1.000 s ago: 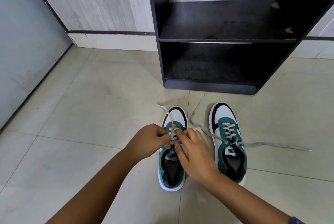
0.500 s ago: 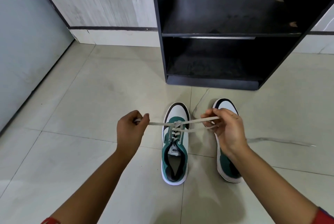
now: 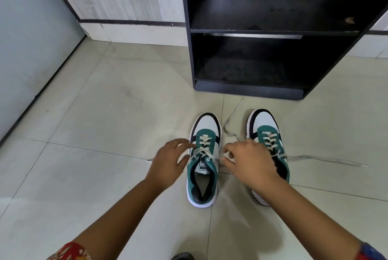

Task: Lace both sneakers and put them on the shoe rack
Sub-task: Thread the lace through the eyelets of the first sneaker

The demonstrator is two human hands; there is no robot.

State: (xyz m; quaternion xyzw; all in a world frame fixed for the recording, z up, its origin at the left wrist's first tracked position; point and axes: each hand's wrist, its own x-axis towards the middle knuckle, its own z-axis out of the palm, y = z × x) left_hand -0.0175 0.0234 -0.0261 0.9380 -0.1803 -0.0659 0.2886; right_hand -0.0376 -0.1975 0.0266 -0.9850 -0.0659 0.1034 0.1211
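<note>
Both hands released laces, left hand (image 3: 168, 163) spread, right hand (image 3: 249, 161) curled

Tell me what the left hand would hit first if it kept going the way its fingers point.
The left hand has its fingers aimed right and slightly forward, so it would most likely meet the left sneaker at its laces first. Height above the shoe is hard to judge from this view.
</note>
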